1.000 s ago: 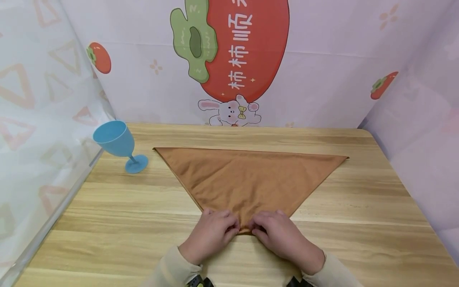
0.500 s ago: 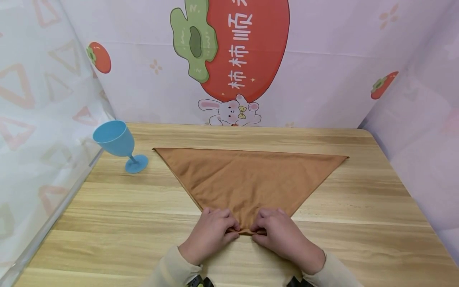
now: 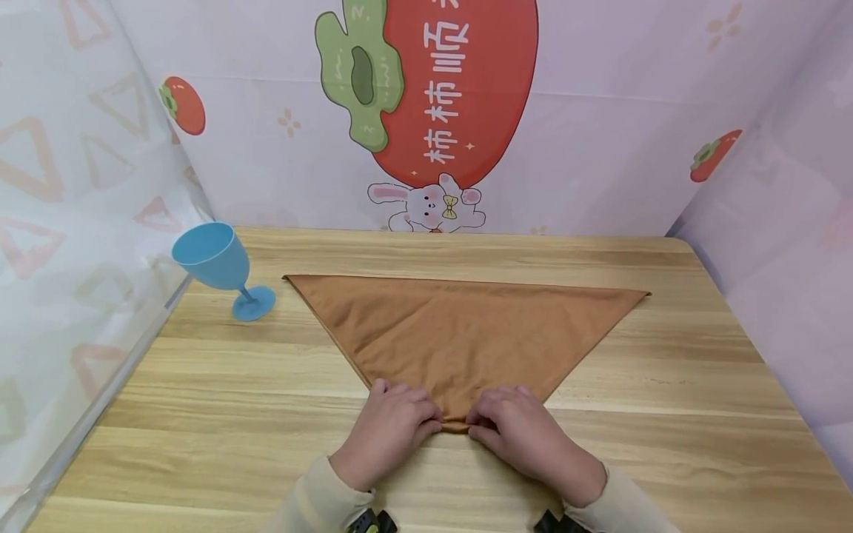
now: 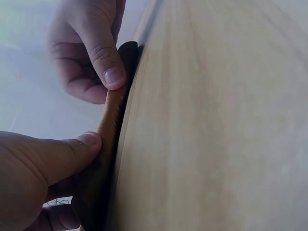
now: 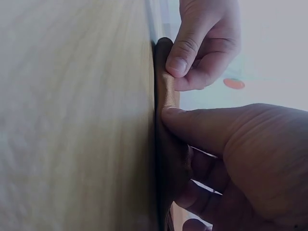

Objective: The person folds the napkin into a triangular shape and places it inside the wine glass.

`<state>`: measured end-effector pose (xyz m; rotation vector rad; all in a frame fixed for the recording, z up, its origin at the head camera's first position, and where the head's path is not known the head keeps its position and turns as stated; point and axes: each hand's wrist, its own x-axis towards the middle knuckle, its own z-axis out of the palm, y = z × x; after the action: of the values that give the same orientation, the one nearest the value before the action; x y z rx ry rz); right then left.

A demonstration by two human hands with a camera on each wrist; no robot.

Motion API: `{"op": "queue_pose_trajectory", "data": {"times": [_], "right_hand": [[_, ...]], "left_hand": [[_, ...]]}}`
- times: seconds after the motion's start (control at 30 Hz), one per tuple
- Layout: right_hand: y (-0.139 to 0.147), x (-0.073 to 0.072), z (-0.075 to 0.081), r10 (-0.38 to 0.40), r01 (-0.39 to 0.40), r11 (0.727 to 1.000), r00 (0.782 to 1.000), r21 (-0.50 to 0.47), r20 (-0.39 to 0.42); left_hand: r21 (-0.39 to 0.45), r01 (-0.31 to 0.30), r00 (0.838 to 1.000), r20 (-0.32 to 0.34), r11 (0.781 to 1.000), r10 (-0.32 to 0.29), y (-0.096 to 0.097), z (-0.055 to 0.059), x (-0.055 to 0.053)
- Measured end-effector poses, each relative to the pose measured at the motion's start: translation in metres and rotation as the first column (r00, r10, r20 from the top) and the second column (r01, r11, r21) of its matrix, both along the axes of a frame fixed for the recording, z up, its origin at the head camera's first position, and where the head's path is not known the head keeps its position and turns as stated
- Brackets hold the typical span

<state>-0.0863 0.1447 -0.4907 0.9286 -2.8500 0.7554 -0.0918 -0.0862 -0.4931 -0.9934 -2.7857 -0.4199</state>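
Note:
A brown cloth [image 3: 460, 333] lies on the wooden table, folded to a triangle whose near tip is turned into a short rolled edge. My left hand [image 3: 393, 426] pinches the left end of that edge between thumb and curled fingers. At the right end, my right hand [image 3: 523, 429] pinches it the same way. Both wrist views show the thumbs pressed on the rolled cloth [image 4: 111, 113], which sits low along the table. A narrow strip of the roll shows between the two hands. The fingers behind the cloth are partly hidden.
A blue plastic goblet [image 3: 216, 259] stands at the back left of the wooden table [image 3: 200, 414]. Printed curtains [image 3: 600, 148] hang behind the table and along both sides. The far corners of the cloth point left and right.
Both hands stay at the near edge and their fingers shift slightly, curling the cloth's edge a little further away from the body. The goblet has not moved.

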Motion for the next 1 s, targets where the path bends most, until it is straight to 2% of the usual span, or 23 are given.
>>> {"op": "queue_pose_trajectory", "data": {"times": [0.13,0.23,0.47,0.63,0.77,1.0], "right_hand": [[0.0017,-0.0007,0.0012,0.013,-0.013,1.000,1.000,-0.019,0.018],[0.0030,-0.0009,0.0012,0.027,-0.027,0.999,1.000,-0.017,0.001],[0.0042,-0.0007,0.0005,0.023,-0.022,1.000,0.999,0.005,-0.023],[0.0030,-0.0003,0.0016,0.022,-0.021,0.999,0.999,0.033,-0.028],[0.0028,-0.0011,0.0022,0.003,-0.003,0.999,1.000,0.032,0.004],[0.0034,-0.0022,0.0019,-0.020,0.019,0.999,0.999,0.026,0.038]], "left_hand": [[0.044,-0.021,0.999,0.027,0.999,0.020,0.0009,-0.0021,-0.0010],[0.064,-0.030,0.999,0.044,0.998,0.027,0.0012,-0.0026,-0.0013],[0.044,-0.023,0.999,0.041,0.999,0.021,-0.0005,-0.0023,-0.0005],[0.042,-0.022,0.996,0.084,0.999,0.019,-0.0033,-0.0011,-0.0006],[0.043,-0.028,0.995,0.101,0.999,0.023,-0.0029,-0.0016,-0.0008],[0.047,-0.023,0.997,0.080,0.999,0.019,-0.0022,-0.0016,0.0000]]}}
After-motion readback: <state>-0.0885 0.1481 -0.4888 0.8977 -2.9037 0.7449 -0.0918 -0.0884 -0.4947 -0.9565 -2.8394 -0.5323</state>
